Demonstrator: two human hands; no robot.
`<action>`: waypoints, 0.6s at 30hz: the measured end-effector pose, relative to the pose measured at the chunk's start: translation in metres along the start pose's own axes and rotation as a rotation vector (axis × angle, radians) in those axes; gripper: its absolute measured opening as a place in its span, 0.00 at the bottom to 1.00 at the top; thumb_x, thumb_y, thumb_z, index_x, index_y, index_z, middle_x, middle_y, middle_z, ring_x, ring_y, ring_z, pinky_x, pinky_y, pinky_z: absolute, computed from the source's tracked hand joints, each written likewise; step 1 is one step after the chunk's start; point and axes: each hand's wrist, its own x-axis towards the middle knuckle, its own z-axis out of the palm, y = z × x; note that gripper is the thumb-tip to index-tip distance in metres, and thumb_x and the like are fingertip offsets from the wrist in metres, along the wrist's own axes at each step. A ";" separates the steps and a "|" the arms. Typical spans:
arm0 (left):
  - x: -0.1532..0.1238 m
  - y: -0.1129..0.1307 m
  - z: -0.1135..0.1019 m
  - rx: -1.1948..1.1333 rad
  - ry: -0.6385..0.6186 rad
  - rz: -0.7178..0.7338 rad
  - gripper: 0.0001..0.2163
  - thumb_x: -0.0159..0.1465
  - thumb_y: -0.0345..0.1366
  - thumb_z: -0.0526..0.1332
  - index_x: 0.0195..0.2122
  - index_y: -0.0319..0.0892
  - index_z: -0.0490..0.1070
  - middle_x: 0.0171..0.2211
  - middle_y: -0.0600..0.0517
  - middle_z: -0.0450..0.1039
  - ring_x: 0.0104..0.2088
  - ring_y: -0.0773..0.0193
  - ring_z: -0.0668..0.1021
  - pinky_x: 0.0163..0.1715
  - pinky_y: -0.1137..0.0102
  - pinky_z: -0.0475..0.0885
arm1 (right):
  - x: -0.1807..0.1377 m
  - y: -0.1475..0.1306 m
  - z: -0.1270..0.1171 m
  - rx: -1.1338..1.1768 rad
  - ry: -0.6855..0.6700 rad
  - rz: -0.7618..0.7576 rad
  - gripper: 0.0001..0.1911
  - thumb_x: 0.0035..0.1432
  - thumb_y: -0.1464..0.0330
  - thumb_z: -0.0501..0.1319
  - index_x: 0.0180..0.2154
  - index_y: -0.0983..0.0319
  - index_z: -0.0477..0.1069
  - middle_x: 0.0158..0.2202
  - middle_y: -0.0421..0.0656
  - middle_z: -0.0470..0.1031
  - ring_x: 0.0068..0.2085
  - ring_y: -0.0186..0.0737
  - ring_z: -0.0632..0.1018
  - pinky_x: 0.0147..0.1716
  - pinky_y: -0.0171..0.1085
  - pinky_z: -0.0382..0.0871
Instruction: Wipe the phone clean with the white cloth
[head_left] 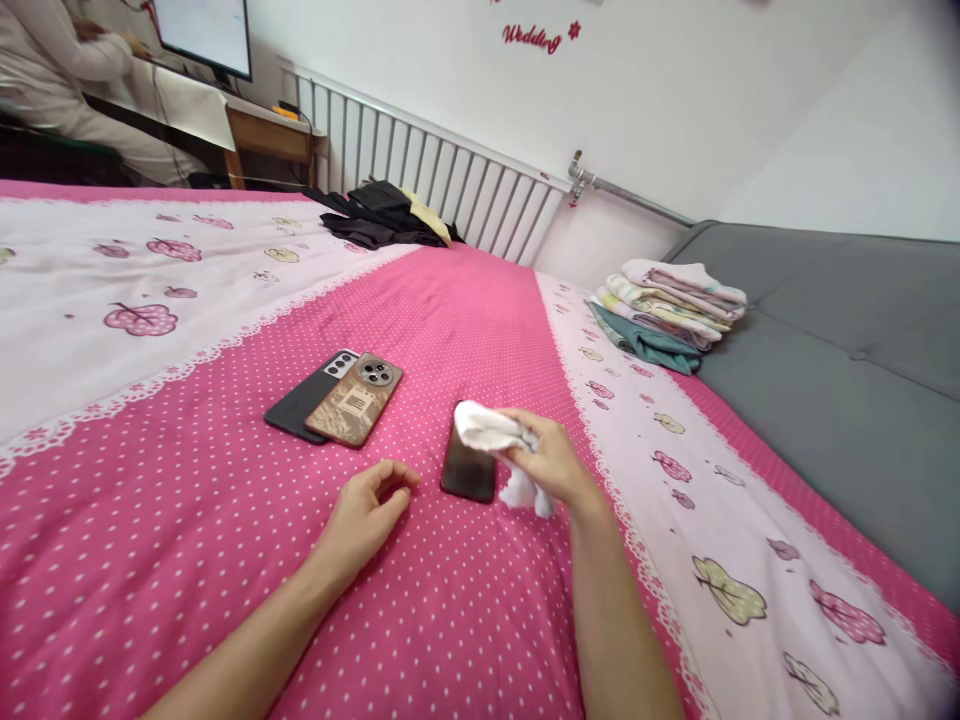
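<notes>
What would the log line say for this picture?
right hand: presses white cloth on dark phone | left hand: rests empty on pink bedspread | two phones lie beside

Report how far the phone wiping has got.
Done: nothing can be confirmed as cleaned. In hand: the right hand presses a white cloth on the dark phone lying on the pink bedspread; the left hand rests empty beside it. Possibly left: the black phone and brown phone, lying overlapped and untouched to the left.
</notes>
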 end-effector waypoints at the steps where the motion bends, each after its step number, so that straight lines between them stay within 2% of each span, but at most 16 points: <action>1: 0.000 0.000 0.000 -0.001 0.004 0.005 0.07 0.50 0.36 0.56 0.28 0.40 0.70 0.28 0.50 0.74 0.32 0.60 0.75 0.36 0.67 0.69 | 0.004 0.007 0.004 -0.112 0.143 -0.019 0.23 0.48 0.73 0.58 0.48 0.59 0.70 0.45 0.42 0.75 0.44 0.41 0.74 0.43 0.38 0.66; 2: 0.000 0.000 0.001 0.000 0.006 0.009 0.07 0.50 0.35 0.56 0.28 0.40 0.70 0.28 0.51 0.73 0.32 0.60 0.75 0.36 0.68 0.69 | 0.007 0.014 0.009 -0.230 0.268 -0.027 0.24 0.49 0.74 0.57 0.50 0.58 0.69 0.47 0.42 0.74 0.47 0.42 0.72 0.47 0.39 0.64; 4: 0.000 -0.001 0.001 0.008 0.007 0.011 0.07 0.50 0.35 0.56 0.28 0.40 0.70 0.28 0.51 0.73 0.31 0.61 0.75 0.35 0.68 0.69 | 0.013 0.029 0.021 -0.391 0.391 0.011 0.24 0.51 0.75 0.54 0.52 0.59 0.68 0.50 0.44 0.72 0.50 0.43 0.70 0.51 0.40 0.60; 8: -0.001 -0.004 0.001 0.005 -0.003 0.008 0.07 0.51 0.34 0.56 0.30 0.40 0.70 0.29 0.51 0.73 0.33 0.61 0.75 0.36 0.68 0.69 | 0.017 0.045 0.045 -0.564 0.312 0.201 0.27 0.56 0.65 0.55 0.58 0.59 0.60 0.50 0.48 0.71 0.48 0.47 0.70 0.47 0.42 0.62; 11: 0.000 -0.006 0.001 0.005 -0.009 0.015 0.07 0.51 0.34 0.55 0.30 0.40 0.69 0.30 0.51 0.73 0.33 0.61 0.75 0.37 0.68 0.69 | 0.018 0.046 0.054 -0.636 0.288 0.255 0.27 0.59 0.63 0.52 0.60 0.59 0.56 0.49 0.49 0.70 0.48 0.48 0.70 0.46 0.42 0.61; 14: 0.000 -0.008 0.002 0.034 -0.018 0.021 0.07 0.51 0.34 0.55 0.30 0.40 0.69 0.30 0.51 0.73 0.34 0.60 0.75 0.37 0.68 0.69 | 0.022 0.048 0.056 -0.648 0.278 0.232 0.27 0.61 0.64 0.50 0.60 0.60 0.54 0.49 0.50 0.69 0.48 0.48 0.69 0.46 0.43 0.61; 18: -0.001 -0.010 0.002 0.079 -0.029 0.033 0.07 0.52 0.33 0.54 0.30 0.40 0.69 0.30 0.51 0.73 0.34 0.60 0.76 0.38 0.67 0.69 | 0.028 0.052 0.056 -0.623 0.240 0.100 0.27 0.61 0.65 0.49 0.61 0.61 0.54 0.52 0.51 0.67 0.50 0.49 0.68 0.48 0.45 0.59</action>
